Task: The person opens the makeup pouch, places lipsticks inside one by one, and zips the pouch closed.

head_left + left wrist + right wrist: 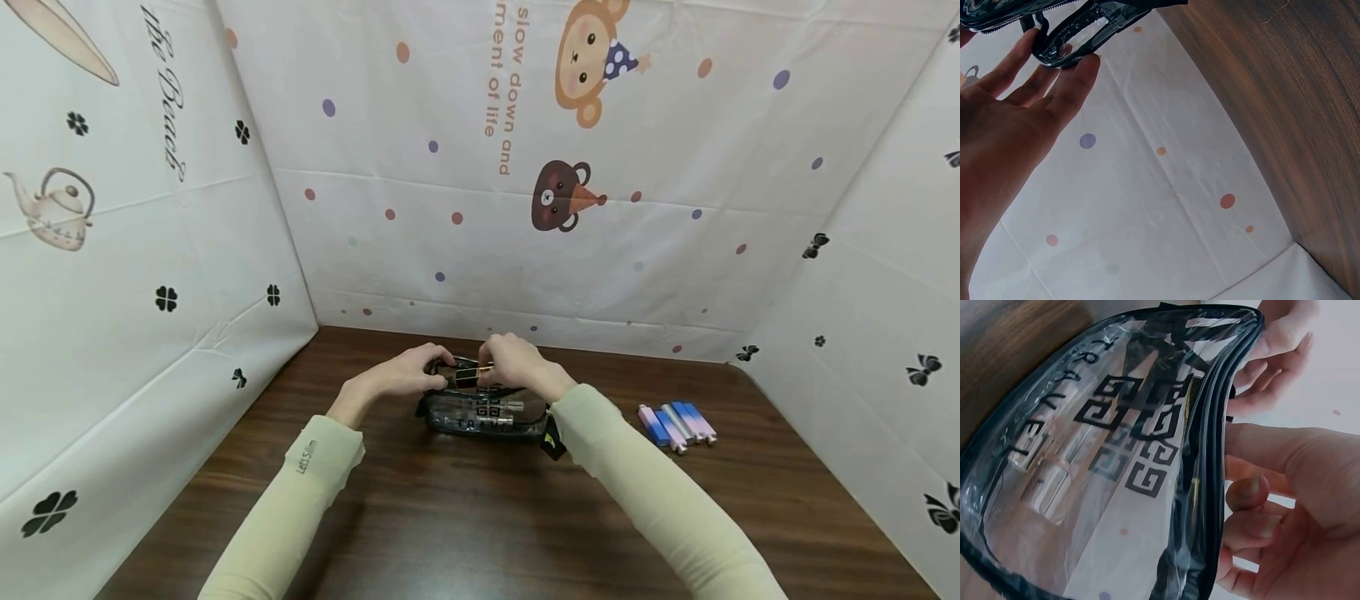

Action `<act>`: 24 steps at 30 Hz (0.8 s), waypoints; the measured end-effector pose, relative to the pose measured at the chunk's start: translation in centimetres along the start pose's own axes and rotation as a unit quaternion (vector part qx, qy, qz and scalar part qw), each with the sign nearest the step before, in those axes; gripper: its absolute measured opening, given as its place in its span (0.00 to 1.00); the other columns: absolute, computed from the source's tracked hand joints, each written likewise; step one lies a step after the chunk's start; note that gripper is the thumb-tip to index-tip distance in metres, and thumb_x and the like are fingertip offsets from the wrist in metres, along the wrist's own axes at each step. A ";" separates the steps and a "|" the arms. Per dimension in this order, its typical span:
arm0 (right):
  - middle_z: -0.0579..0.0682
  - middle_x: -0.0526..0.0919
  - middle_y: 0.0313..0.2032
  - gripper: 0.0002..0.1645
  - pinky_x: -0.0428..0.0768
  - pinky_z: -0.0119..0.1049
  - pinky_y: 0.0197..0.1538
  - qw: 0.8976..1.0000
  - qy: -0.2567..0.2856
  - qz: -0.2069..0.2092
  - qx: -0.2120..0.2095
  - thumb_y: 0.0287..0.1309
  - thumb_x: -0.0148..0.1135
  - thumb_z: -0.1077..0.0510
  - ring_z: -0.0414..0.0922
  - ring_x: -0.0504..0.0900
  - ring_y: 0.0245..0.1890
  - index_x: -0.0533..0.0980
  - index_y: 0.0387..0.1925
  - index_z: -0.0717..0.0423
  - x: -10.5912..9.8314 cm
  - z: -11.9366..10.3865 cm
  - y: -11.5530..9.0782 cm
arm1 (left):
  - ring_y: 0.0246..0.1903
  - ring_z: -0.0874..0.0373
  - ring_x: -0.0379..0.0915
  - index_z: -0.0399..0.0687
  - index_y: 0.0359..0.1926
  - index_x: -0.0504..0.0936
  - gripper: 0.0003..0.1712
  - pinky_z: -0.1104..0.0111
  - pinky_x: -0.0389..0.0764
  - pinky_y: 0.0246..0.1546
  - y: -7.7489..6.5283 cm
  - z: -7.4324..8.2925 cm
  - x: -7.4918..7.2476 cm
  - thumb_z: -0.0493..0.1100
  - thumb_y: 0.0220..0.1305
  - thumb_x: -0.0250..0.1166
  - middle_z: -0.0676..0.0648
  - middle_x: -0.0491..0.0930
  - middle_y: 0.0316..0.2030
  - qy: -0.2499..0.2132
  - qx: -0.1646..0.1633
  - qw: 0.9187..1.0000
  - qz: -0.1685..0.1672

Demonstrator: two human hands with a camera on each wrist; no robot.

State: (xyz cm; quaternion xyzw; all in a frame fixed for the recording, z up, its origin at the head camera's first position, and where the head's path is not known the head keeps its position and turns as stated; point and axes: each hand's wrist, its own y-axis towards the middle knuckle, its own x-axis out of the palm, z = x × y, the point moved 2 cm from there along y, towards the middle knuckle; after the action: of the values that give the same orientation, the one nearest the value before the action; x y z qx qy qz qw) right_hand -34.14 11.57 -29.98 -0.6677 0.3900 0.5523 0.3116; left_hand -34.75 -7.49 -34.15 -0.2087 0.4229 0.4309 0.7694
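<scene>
A clear zip pouch (487, 412) with black trim and TRAVEL lettering sits on the table between both hands. My left hand (411, 372) grips the left end of its open top rim, thumb and fingers on either side; in the left wrist view, the left hand's fingers (1079, 84) press against the black edging. My right hand (517, 363) holds a flat dark case (467, 377) with gold edges at the pouch's mouth. Small clear tubes (1047, 487) lie inside the pouch, seen through its side in the right wrist view.
Several small blue-and-pink sticks (678, 427) lie side by side on the table, right of the right forearm. A black tag (552, 440) hangs at the pouch's right end. Patterned white cloth walls (450, 250) enclose the brown wooden table (420, 533) at the back and sides.
</scene>
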 end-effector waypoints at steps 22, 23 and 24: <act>0.50 0.81 0.26 0.12 0.66 0.33 0.18 0.987 -0.001 0.142 0.068 0.57 0.56 0.54 0.40 0.71 0.15 0.78 0.38 0.57 -0.2 10.2 -4.0 | 0.52 0.54 0.64 0.53 0.55 0.69 0.21 0.58 0.66 0.48 -0.2 -0.1 0.1 0.48 0.60 0.55 0.48 0.65 0.57 -0.003 -0.001 1.000 -0.005; 0.50 0.80 0.26 0.12 0.67 0.33 0.18 0.987 -0.006 0.141 0.076 0.57 0.56 0.54 0.40 0.71 0.15 0.78 0.37 0.57 -0.1 11.0 -4.3 | 0.52 0.54 0.64 0.53 0.55 0.69 0.21 0.58 0.66 0.48 -0.2 -0.1 0.1 0.48 0.60 0.55 0.49 0.65 0.57 -0.002 -0.001 1.000 -0.005; 0.50 0.80 0.26 0.12 0.67 0.33 0.18 0.987 -0.010 0.137 0.082 0.57 0.55 0.54 0.40 0.72 0.16 0.78 0.37 0.58 0.1 11.8 -4.6 | 0.52 0.54 0.63 0.53 0.55 0.69 0.21 0.58 0.66 0.49 -0.2 -0.2 0.1 0.48 0.60 0.55 0.49 0.65 0.57 -0.003 -0.002 1.000 -0.005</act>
State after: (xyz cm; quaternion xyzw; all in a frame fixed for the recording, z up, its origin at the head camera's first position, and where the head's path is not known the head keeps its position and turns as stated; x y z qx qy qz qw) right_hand -35.95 23.86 -32.40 -0.5746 0.5191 0.5622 0.2905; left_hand -34.60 -7.66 -34.37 -0.2114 0.4186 0.4286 0.7722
